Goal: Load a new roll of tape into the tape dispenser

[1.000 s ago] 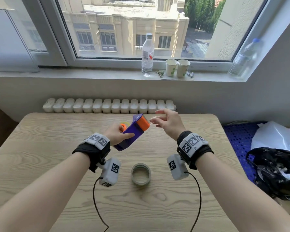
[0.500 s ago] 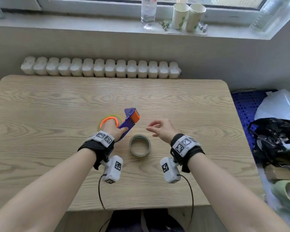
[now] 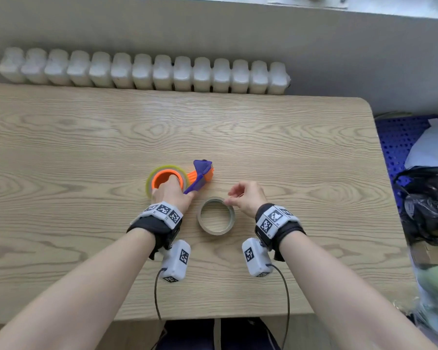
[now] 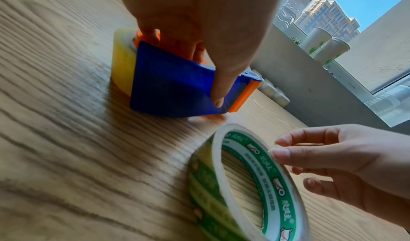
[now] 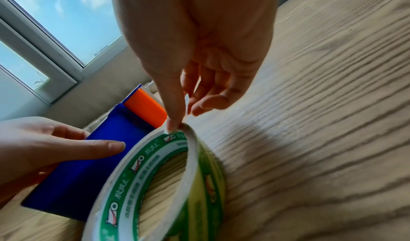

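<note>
The tape dispenser [image 3: 200,176], blue-purple with an orange nose and hub, lies on its side on the wooden table [image 3: 288,147]. A yellowish tape roll [image 3: 150,180] sits round its orange hub. My left hand [image 3: 172,195] grips the dispenser, fingers in the hub and thumb on the blue body [image 4: 173,87]. Just to the right lies a thin tape ring [image 3: 216,232] with a green-printed core [image 5: 133,165]. My right hand [image 3: 240,197] has its thumb tip on the ring's far rim [image 4: 255,157], with the forefinger curled just outside it.
A white radiator [image 3: 142,72] runs behind the table's far edge. To the right of the table are a blue mat [image 3: 395,137] and dark and white bags [image 3: 425,203]. Paper cups [image 4: 321,41] stand on the window sill.
My left hand has lowered the dispenser from mid-air onto the table. My right hand left the dispenser's nose and came down to the ring. The head view tilted downward.
</note>
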